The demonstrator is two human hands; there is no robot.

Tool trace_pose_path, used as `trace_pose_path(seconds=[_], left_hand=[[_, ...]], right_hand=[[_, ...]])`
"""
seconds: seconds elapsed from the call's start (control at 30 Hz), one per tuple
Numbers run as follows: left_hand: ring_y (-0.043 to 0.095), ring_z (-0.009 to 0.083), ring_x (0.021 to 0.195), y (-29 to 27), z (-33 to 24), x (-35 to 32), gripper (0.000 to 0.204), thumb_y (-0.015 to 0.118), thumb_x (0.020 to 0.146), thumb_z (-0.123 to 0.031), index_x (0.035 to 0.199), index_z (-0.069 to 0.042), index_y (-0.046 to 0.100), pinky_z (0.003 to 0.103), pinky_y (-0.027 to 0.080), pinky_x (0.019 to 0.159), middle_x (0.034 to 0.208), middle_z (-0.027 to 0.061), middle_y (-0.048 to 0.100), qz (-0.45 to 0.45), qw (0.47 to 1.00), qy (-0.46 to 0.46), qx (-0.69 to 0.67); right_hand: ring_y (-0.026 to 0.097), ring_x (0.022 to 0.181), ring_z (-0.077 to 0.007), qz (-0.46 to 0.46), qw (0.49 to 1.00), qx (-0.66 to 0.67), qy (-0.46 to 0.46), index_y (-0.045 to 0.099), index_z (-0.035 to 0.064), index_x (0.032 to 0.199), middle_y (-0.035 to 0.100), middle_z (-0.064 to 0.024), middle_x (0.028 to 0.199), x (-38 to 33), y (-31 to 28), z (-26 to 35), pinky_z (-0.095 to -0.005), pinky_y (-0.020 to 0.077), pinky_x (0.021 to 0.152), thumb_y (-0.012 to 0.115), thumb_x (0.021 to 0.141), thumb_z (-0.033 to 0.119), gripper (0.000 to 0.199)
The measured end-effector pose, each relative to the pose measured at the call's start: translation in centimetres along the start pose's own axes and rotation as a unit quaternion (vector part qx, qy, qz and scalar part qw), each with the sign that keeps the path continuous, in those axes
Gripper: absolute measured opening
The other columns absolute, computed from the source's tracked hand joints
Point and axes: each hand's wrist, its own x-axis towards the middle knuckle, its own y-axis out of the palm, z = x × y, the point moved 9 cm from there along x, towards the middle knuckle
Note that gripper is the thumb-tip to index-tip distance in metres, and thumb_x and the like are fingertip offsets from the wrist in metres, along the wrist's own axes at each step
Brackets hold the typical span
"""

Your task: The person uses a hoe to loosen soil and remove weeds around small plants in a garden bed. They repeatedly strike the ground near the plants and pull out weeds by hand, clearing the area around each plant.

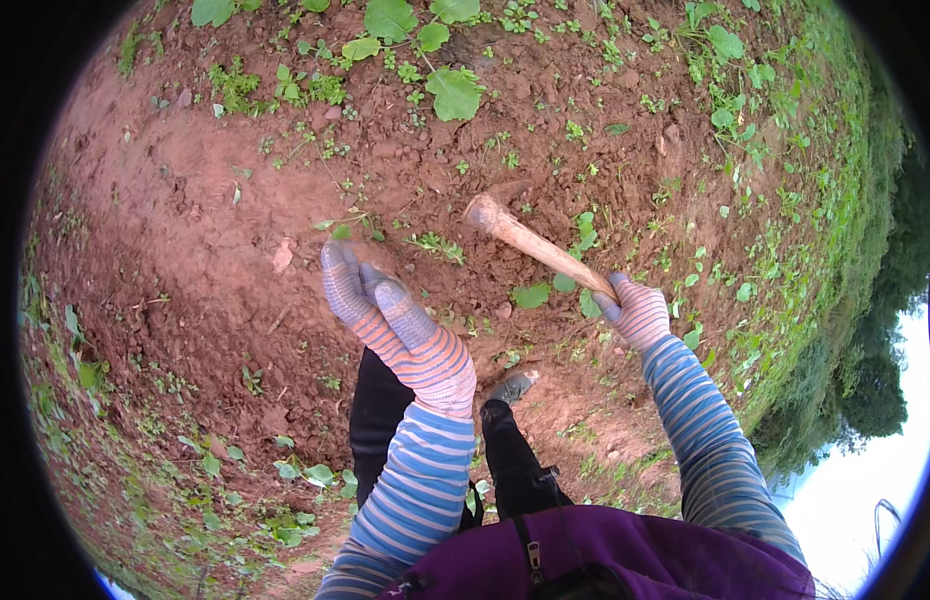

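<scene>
My right hand (637, 312), in a striped orange-and-grey glove, grips the end of a short hoe (545, 250) by its wooden handle. The hoe slants away to the left, and its soil-coloured head rests at the ground, the blade hard to tell from the dirt. My left hand (400, 325), in a matching glove, reaches down to the soil left of the hoe with its fingers drawn together. Green leaves of a small weed (342, 231) stick out right at its fingertips; the grip itself is partly hidden.
Reddish, crumbly soil (185, 250) spreads all around, dotted with small weeds. A broad-leaved plant (453, 93) grows at the far side. My shoe (513, 386) stands on the soil between my arms. Denser greenery (825, 270) lines the right.
</scene>
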Motion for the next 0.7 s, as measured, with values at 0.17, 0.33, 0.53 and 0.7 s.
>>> trace_pose_path(seconds=[0.17, 0.33, 0.53, 0.7], left_hand=[[0.036, 0.0275, 0.139, 0.2, 0.7, -0.1, 0.049, 0.037, 0.104, -0.02, 0.148, 0.0, 0.031, 0.039, 0.028, 0.116, 0.152, 0.0159, 0.033, -0.02, 0.998, -0.045, -0.024], [0.033, 0.0252, 0.14, 0.6, 1.1, -0.5, 0.05, 0.039, 0.104, -0.02, 0.149, -0.002, 0.029, 0.039, 0.024, 0.118, 0.153, 0.0144, 0.031, -0.002, 0.995, -0.08, -0.051], [0.031, 0.0245, 0.141, -0.3, 2.4, -0.6, 0.054, 0.041, 0.104, -0.026, 0.151, -0.005, 0.026, 0.037, 0.024, 0.117, 0.154, 0.0128, 0.03, -0.029, 0.981, -0.163, -0.098], [0.029, 0.0263, 0.142, -0.4, 0.7, -0.3, 0.055, 0.04, 0.104, -0.029, 0.151, -0.004, 0.026, 0.04, 0.024, 0.117, 0.155, 0.0144, 0.027, -0.025, 0.995, -0.09, -0.038]], right_hand=[[0.064, 0.063, -0.0354, -0.062, 0.99, 0.11, -0.059, 0.056, 0.0087, 0.091, 0.06, -0.0151, 0.064, -0.5, -1.6, 5.1, -0.0441, 0.0496, 0.058, 0.061, 0.09, 0.048, 0.039], [0.063, 0.069, -0.0386, -0.071, 0.986, 0.117, -0.091, 0.056, 0.0075, 0.095, 0.062, -0.0176, 0.07, 2.1, -1.1, 8.9, -0.0461, 0.0496, 0.061, 0.061, 0.09, 0.048, 0.041], [0.064, 0.066, -0.0378, -0.021, 0.99, 0.132, 0.035, 0.056, 0.0062, 0.095, 0.061, -0.0167, 0.065, -1.3, -0.2, 2.2, -0.0447, 0.0489, 0.059, 0.058, 0.092, 0.049, 0.042], [0.062, 0.063, -0.0383, -0.081, 0.971, 0.2, -0.098, 0.054, 0.0065, 0.091, 0.059, -0.0176, 0.064, 0.8, -0.4, 11.3, -0.0459, 0.0475, 0.057, 0.058, 0.092, 0.05, 0.043]])
